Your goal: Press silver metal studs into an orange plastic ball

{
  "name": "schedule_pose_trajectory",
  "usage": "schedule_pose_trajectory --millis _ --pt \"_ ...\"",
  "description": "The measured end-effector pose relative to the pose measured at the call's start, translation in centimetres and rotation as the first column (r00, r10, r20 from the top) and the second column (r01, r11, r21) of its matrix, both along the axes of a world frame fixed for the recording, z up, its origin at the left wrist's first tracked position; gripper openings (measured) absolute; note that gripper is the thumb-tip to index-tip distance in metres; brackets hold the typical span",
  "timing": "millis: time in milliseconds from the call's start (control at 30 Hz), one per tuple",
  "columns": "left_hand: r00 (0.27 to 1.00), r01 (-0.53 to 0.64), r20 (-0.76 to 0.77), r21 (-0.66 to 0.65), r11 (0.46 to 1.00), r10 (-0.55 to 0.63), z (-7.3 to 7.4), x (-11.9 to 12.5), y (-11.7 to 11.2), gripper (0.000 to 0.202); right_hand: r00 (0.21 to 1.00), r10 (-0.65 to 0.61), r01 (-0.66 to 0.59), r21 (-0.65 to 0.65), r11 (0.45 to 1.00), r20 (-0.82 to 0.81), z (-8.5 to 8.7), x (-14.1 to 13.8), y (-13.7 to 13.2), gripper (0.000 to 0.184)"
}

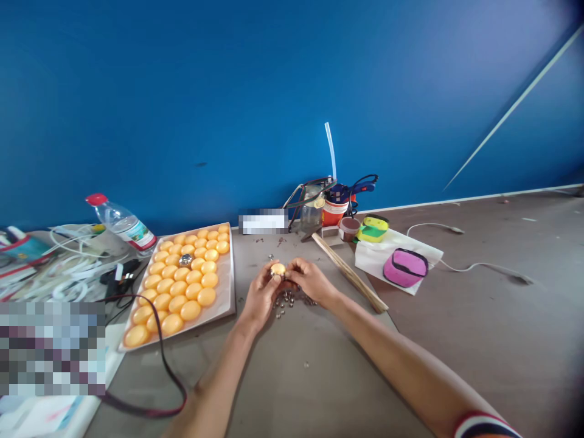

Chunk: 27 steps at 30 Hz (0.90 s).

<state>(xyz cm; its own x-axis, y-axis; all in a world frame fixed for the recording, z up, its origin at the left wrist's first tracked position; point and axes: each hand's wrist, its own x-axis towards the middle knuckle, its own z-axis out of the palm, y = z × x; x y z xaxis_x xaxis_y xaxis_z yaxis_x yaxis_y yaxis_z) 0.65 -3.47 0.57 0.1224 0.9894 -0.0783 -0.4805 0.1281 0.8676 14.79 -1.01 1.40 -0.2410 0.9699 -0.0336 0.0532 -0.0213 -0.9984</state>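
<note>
An orange ball point(278, 269) with shiny metal bits round its side is gripped by my left hand point(262, 295) at the middle of the table. My right hand point(310, 278) meets it from the other side, its thumb and fingers pinched together at the ball's edge; whatever they pinch is too small to make out. Small shiny metal pieces point(285, 299) lie scattered on the table just below both hands. To the left is a white tray point(223, 292) with rows of orange balls point(180, 289); one ball point(185, 260) among them is covered in silver.
A bottle point(128, 228) leans behind the tray, near tangled cables point(77, 267). Wooden sticks point(351, 274) lie right of my hands. Beyond are a jar point(312, 207), an orange cup point(334, 213), and yellow point(373, 229) and pink point(406, 268) pouch-like items. A dark cable point(171, 365) loops at front left.
</note>
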Motion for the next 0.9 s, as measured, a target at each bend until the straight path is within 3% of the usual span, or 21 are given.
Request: schedule_pose_trajectory --millis 133,233,300,467,633,800,900 --pt "0.990 0.075 0.121 -0.037 0.996 -0.070 0.7 -0.3 0.1 0.038 0.999 0.054 -0.054 0.070 0.996 0.003 0.7 1.4 0.7 0.015" --pt "0.988 0.058 0.146 -0.062 0.996 -0.048 0.7 -0.7 0.3 0.040 0.983 0.031 -0.067 0.194 0.979 0.181 1.0 2.9 1.5 0.012" --pt "0.990 0.021 0.143 -0.079 0.997 -0.009 0.6 -0.9 0.5 0.039 0.946 0.018 -0.105 0.254 0.961 0.325 1.1 3.8 1.9 0.012" --pt "0.989 -0.015 0.144 -0.081 0.997 0.026 0.4 -1.2 0.8 0.036 0.795 0.111 -0.275 0.192 0.942 0.596 1.0 5.1 2.3 0.020" --pt "0.990 -0.003 0.143 -0.062 0.998 0.012 0.3 -1.3 0.9 0.034 0.762 0.114 -0.335 0.237 0.912 0.638 0.0 4.9 2.3 0.023" --pt "0.990 -0.007 0.138 -0.060 0.998 0.015 0.2 -1.1 0.9 0.036 0.693 0.029 -0.329 0.280 0.902 0.721 -0.9 4.0 2.1 0.016" --pt "0.991 -0.008 0.134 -0.067 0.998 0.017 0.2 -1.1 0.8 0.038 0.731 -0.027 -0.276 0.332 0.902 0.682 -1.2 3.6 1.9 0.013"
